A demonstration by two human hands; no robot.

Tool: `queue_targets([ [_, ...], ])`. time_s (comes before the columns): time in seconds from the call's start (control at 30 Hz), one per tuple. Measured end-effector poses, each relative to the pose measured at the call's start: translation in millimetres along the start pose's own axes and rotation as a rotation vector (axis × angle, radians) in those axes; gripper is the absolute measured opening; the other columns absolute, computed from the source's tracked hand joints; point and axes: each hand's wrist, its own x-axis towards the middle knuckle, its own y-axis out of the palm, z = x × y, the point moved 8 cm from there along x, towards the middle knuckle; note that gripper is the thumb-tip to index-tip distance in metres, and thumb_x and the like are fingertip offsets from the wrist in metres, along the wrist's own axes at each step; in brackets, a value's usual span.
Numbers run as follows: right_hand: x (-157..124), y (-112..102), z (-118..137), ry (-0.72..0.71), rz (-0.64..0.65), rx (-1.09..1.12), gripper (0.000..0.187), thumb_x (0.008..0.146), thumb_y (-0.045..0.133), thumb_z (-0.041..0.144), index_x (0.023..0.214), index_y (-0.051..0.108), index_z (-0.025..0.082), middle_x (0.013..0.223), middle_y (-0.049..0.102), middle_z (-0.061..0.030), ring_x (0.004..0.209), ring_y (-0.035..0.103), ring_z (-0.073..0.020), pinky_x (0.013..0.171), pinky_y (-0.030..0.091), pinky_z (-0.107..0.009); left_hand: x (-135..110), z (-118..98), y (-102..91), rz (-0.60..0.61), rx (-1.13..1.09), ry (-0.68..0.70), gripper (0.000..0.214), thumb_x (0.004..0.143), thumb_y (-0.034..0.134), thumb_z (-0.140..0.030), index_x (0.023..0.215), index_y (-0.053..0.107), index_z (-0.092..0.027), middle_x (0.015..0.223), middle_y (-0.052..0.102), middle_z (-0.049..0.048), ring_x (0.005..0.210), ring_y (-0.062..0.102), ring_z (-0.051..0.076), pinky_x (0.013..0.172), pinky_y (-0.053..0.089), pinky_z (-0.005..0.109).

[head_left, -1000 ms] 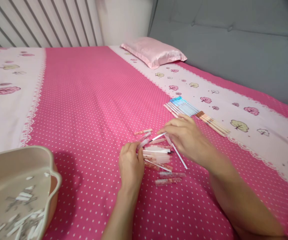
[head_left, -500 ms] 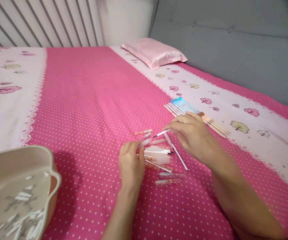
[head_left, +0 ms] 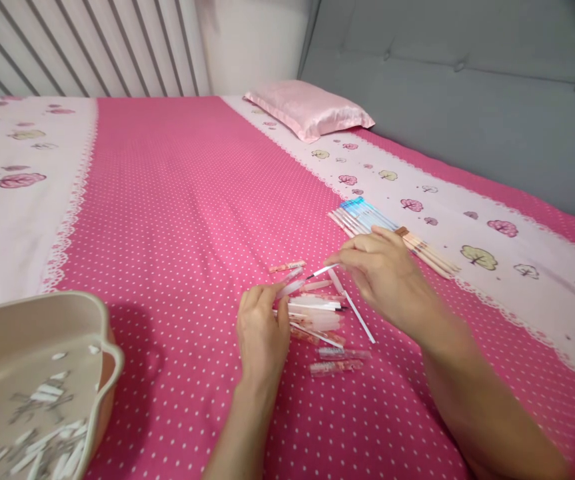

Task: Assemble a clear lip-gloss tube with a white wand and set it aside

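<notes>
Taking the pile as the clock's centre, the beige tub [head_left: 37, 333] sits nearest, between 8 and 9 o'clock: smooth, probably plastic, with a curved, lobed rim and short white and greyish bits [head_left: 44, 393] scattered inside.

At 5 o'clock from the pile, two clear tubes [head_left: 337, 365] lie side by side, glossy and printed.

The left hand [head_left: 262, 330] rests at 9 o'clock, fingers half curled, thumb slightly parted; whether it grips the pale tube [head_left: 290, 288] at its fingertips I cannot tell. The bed cover [head_left: 177, 220], pink with white dots, looks soft and likely to give, so steadying the tubes from the side should work better than pressing down.

The pile [head_left: 320, 321] is a loose mix of frosted and clear barrels with thin white sticks. A loose rod [head_left: 360, 319] slants off toward 3 o'clock.

At 2 o'clock the right hand [head_left: 382, 273] pinches a slim white refill [head_left: 323, 270] between thumb and forefinger, its dark tip angled toward the left fingers. A light pinch well behind that tip, kept off the cloth, would guard against bends or marks.

Beyond, between 1 and 2, pens [head_left: 367, 215] lie in a neat, flat row. A satiny pillow [head_left: 312, 110] lies at 12, and a grey buttoned headboard [head_left: 442, 100] stands at 1.
</notes>
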Motion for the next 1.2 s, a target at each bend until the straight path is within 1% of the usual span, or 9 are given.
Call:
queue_targets([
  [0.13,0.6,3.6,2.1,-0.007,0.031,0.010,0.027,0.084,0.047,0.007,0.081,0.070,0.020,0.075,0.062,-0.0047,0.076,0.054,-0.0176,0.082,0.035,-0.036,-0.1,-1.5,-0.2,0.001,-0.001,0.020,0.020,0.080,0.054,-0.016,0.097,0.065,-0.016,0.085,0.063,0.0063,0.084,0.055,0.020,0.076,0.045,0.033],
  [0.3,-1.3,7.2,5.5,0.002,0.062,0.054,0.029,0.085,0.043,0.006,0.090,0.069,0.018,0.086,0.059,-0.0084,0.083,0.052,-0.0197,0.069,0.041,-0.031,0.4,-4.1,-0.7,-0.015,-0.023,0.047,0.019,0.080,0.054,-0.015,0.096,0.065,-0.016,0.085,0.063,0.0054,0.084,0.054,0.020,0.075,0.045,0.032],
  [0.5,-1.6,1.6,13.0,-0.068,0.003,0.018,0.029,0.085,0.040,0.004,0.088,0.067,0.017,0.092,0.059,-0.0091,0.088,0.052,-0.0204,0.071,0.044,-0.032,0.3,-4.6,-3.4,-0.026,-0.042,0.054,0.019,0.080,0.054,-0.015,0.096,0.064,-0.019,0.084,0.062,0.0047,0.082,0.055,0.019,0.073,0.046,0.031],
  [0.67,-0.5,-2.6,14.1,-0.087,-0.051,-0.038,0.031,0.084,0.040,0.003,0.086,0.068,0.016,0.093,0.061,-0.0098,0.089,0.054,-0.0212,0.072,0.046,-0.033,-0.5,-5.3,-4.6,-0.032,-0.107,0.066,0.019,0.080,0.054,-0.015,0.096,0.064,-0.018,0.086,0.063,0.0049,0.083,0.056,0.018,0.074,0.046,0.030],
  [0.83,-1.6,-6.3,18.9,-0.128,-0.094,-0.060,0.031,0.084,0.040,0.003,0.089,0.069,0.015,0.096,0.062,-0.0114,0.096,0.054,-0.0234,0.075,0.047,-0.036,-0.6,-5.0,-3.1,-0.018,-0.135,0.064,0.020,0.080,0.055,-0.015,0.097,0.064,-0.019,0.086,0.063,0.0043,0.082,0.056,0.018,0.074,0.046,0.030],
  [0.97,-1.2,-6.1,23.4,-0.174,-0.097,-0.008,0.027,0.084,0.043,0.004,0.094,0.068,0.011,0.097,0.063,-0.0124,0.098,0.054,-0.0237,0.080,0.048,-0.038,-0.3,-5.7,-4.2,-0.026,-0.133,0.071,0.019,0.080,0.056,-0.016,0.096,0.065,-0.019,0.084,0.063,0.0043,0.081,0.056,0.017,0.073,0.046,0.030],
  [1.07,-0.8,-4.2,24.2,-0.188,-0.091,0.036,0.024,0.084,0.047,0.007,0.097,0.066,0.011,0.098,0.063,-0.0121,0.101,0.053,-0.0238,0.086,0.047,-0.040,0.0,-8.8,-5.9,-0.034,-0.143,0.091,0.018,0.081,0.056,-0.017,0.096,0.065,-0.019,0.085,0.064,0.0044,0.081,0.057,0.017,0.072,0.046,0.029],
  [1.13,-0.8,-1.3,24.9,-0.184,-0.059,0.078,0.027,0.084,0.045,0.006,0.102,0.064,0.013,0.103,0.062,-0.0111,0.106,0.051,-0.0228,0.091,0.045,-0.041,-0.1,-10.9,-7.2,-0.039,-0.159,0.102,0.017,0.081,0.055,-0.017,0.096,0.064,-0.019,0.085,0.064,0.0045,0.081,0.057,0.017,0.072,0.046,0.029],
  [1.2,-0.9,1.6,27.2,-0.181,-0.014,0.139,0.036,0.084,0.042,0.004,0.114,0.058,0.015,0.114,0.058,-0.0096,0.114,0.047,-0.0212,0.097,0.042,-0.041,-0.3,-12.5,-8.5,-0.045,-0.172,0.109,0.017,0.082,0.054,-0.018,0.095,0.064,-0.019,0.085,0.064,0.0046,0.081,0.057,0.017,0.073,0.046,0.029],
])
